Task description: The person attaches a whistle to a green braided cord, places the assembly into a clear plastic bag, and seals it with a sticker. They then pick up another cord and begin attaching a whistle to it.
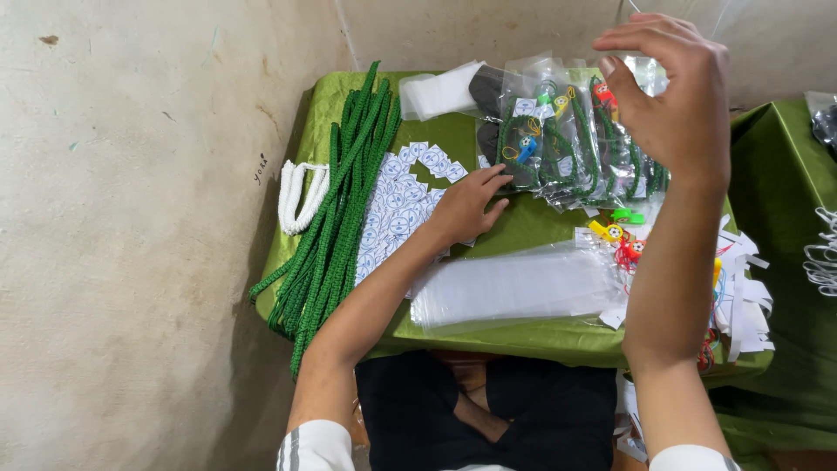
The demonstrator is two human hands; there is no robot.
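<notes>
1. Left hand (pixel 466 205) lies flat, fingers spread, on paper stickers (pixel 397 209), at 9 o'clock of packed cord bags (pixel 567 144).
2. Right hand (pixel 676 96) is raised, fingers loosely curled, holding nothing visible.
3. Risk: a sleeve brushing the clear bag stack (pixel 514 288) could slide it off the surface (pixel 523 227).

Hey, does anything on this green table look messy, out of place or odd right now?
Mostly orderly. The green cords hang over the table's front left edge, and paper strips lie scattered loosely at the right edge. The left hand rests on the small printed cards; the right hand hovers, holding nothing visible.
</notes>
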